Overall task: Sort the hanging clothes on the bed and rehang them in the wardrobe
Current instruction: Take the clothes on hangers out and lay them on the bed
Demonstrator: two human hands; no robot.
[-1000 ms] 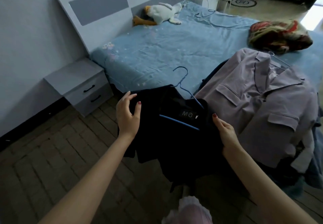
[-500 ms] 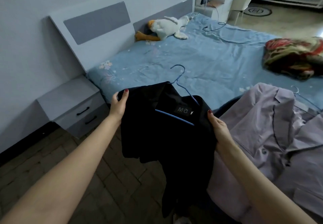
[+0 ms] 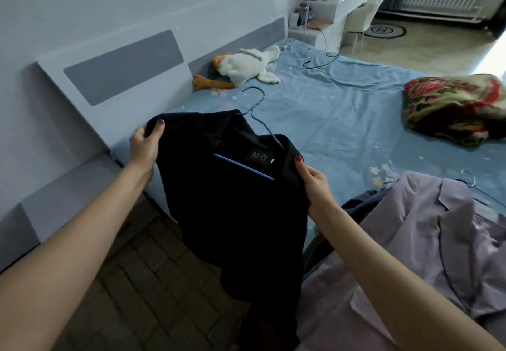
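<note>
**Black garment held up by both shoulders over the bed edge**

The left hand [image 3: 143, 146] is curled round the left shoulder of the black garment [image 3: 232, 202], thumb on top of the cloth. The right hand [image 3: 315, 183] pinches the right shoulder, thumb pressed against the dark fabric. The garment is soft, matte and limp; it is held at the centre of the frame and hangs down towards the lower middle, over the brick-patterned floor [image 3: 131, 296]. A thin blue wire hanger [image 3: 253, 142] sits inside the neck, its bar crossing under a small label and its hook rising above the collar.

Right of the right forearm, at the lower right of the frame, a pale lilac jacket [image 3: 427, 246] is spread on the bed, smooth, with piped lapels. The bed [image 3: 342, 120] is covered by a wrinkled light-blue sheet, and open sheet is left between the garment and the upper right. A folded red floral blanket [image 3: 454, 109] lies at the right edge, a plush white duck [image 3: 246, 67] against the glossy white-and-grey headboard [image 3: 123, 66] at upper centre.

Compared with half a second ago, the garment is held higher and farther left, and the left thumb now wraps over the shoulder; less of the lilac jacket is seen.
</note>
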